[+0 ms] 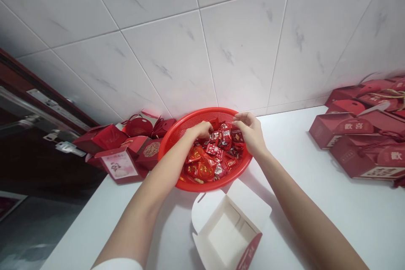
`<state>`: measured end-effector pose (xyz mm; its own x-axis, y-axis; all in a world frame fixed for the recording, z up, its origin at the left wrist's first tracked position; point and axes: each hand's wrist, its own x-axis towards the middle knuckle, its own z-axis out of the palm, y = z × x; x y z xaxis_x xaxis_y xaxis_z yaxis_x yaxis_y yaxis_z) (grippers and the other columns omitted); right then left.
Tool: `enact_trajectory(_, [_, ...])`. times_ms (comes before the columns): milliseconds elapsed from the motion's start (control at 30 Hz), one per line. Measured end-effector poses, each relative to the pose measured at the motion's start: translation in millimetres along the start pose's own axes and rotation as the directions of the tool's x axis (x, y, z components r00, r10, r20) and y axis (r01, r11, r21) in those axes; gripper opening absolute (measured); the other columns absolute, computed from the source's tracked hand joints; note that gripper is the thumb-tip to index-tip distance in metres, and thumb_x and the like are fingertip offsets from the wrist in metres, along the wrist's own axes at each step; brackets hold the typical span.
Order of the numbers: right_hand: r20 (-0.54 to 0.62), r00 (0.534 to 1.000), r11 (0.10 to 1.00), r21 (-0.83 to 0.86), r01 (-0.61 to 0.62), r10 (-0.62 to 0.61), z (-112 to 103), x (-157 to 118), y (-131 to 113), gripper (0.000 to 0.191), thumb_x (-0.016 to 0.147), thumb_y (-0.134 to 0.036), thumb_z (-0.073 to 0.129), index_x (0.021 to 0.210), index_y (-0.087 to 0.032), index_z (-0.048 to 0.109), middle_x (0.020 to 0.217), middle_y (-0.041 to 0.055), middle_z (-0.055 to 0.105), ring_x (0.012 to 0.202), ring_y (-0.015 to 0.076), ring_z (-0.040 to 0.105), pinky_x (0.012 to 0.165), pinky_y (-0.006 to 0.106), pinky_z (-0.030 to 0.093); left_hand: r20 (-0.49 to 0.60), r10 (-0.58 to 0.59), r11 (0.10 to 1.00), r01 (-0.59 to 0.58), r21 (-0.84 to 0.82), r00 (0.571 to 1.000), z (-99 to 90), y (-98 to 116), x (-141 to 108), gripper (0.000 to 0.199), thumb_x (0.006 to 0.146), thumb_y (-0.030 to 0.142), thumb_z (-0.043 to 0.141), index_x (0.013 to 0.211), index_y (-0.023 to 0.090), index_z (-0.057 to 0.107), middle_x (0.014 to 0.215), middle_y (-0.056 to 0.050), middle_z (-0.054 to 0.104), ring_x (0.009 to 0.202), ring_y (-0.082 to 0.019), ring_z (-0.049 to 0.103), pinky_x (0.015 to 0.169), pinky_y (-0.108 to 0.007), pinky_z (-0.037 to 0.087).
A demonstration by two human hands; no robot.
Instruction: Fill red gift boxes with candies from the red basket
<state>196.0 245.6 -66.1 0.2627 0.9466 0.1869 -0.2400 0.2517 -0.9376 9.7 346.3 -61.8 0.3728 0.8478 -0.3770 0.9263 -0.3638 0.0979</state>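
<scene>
A red plastic basket (205,186) holds many wrapped candies (215,150) in red, orange and dark wrappers. My left hand (201,130) reaches into its far left part, fingers curled down among the candies; what they grip is hidden. Over the right rim, my right hand (249,132) has thumb and fingers drawn close together beside a dark red packet. Whether that packet is between the fingertips cannot be made out. In front of the basket stands an opened gift box (226,232), flaps spread, with a bare white inside and a red outer side.
Several red gift boxes (126,162) stand left of the basket, and more red gift boxes (357,147) are grouped on the right. The white table (294,147) meets a tiled wall (240,50). A dark cabinet with metal fittings (68,147) lies beyond the table's left edge.
</scene>
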Motion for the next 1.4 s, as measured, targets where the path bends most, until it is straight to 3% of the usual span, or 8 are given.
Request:
enact_trajectory(333, [0.044,0.998,0.997,-0.064,0.036,-0.033,-3,1,1,0.019,0.068,-0.028,0.068,0.085,-0.022,0.061,0.092,0.0036,0.069,0.09,0.0222,0.064,0.088,0.041,0.051,0.013,-0.059,0.998,0.059,0.004,0.998,-0.5,1,-4,0.054,0.064,0.005,0.069,0.113,0.025,0.075,0.108,-0.004,0.077,0.091,-0.019,0.071,0.072,-0.021,0.052])
enact_trajectory(633, [0.019,1.0,0.999,-0.044,0.009,-0.009,-1,-1,-1,0.019,0.065,-0.027,0.068,0.082,-0.021,0.062,0.089,0.0029,0.068,0.088,0.0213,0.064,0.089,0.041,0.051,-0.009,-0.162,0.986,0.162,0.025,0.987,-6.1,-3,-7,0.024,0.062,0.016,0.079,0.086,0.017,0.078,0.096,-0.009,0.077,0.086,-0.024,0.071,0.073,-0.027,0.054])
enact_trajectory(767, [0.023,1.0,0.999,-0.04,0.007,-0.006,-1,-1,-1,0.018,0.066,-0.027,0.067,0.082,-0.022,0.062,0.088,0.0026,0.068,0.086,0.0211,0.064,0.088,0.041,0.052,-0.012,-0.161,0.986,0.16,-0.045,0.987,-7.9,-12,-8,0.028,0.059,0.011,0.078,0.086,0.019,0.078,0.093,-0.005,0.078,0.084,-0.021,0.071,0.072,-0.023,0.053])
enact_trajectory(867, [0.026,1.0,0.999,-0.048,0.014,-0.013,-1,-1,-1,0.018,0.066,-0.027,0.067,0.082,-0.022,0.062,0.088,0.0028,0.068,0.086,0.0213,0.064,0.088,0.041,0.052,-0.003,-0.147,0.981,0.145,-0.128,0.989,-10.5,-19,-8,0.03,0.058,0.01,0.078,0.086,0.019,0.079,0.087,-0.003,0.078,0.08,-0.02,0.07,0.067,-0.022,0.051])
enact_trajectory(1067, [0.032,0.999,0.998,-0.053,0.017,-0.015,-1,-2,-3,0.018,0.066,-0.029,0.068,0.081,-0.021,0.062,0.089,0.0026,0.068,0.086,0.0212,0.064,0.087,0.041,0.053,-0.038,-0.074,0.931,0.055,-0.362,0.997,-14.0,-36,-13,0.021,0.068,0.014,0.071,0.087,0.016,0.079,0.081,-0.003,0.078,0.075,-0.018,0.07,0.064,-0.021,0.051])
enact_trajectory(1400, [0.035,0.999,0.998,-0.057,0.026,-0.024,-1,-1,0,0.018,0.066,-0.029,0.069,0.081,-0.022,0.062,0.089,0.0027,0.069,0.085,0.021,0.064,0.086,0.041,0.053,-0.156,-0.003,0.807,-0.09,-0.584,0.988,-14.9,-47,-14,0.024,0.072,0.019,0.074,0.094,0.013,0.079,0.096,-0.008,0.08,0.083,-0.019,0.071,0.075,-0.027,0.056])
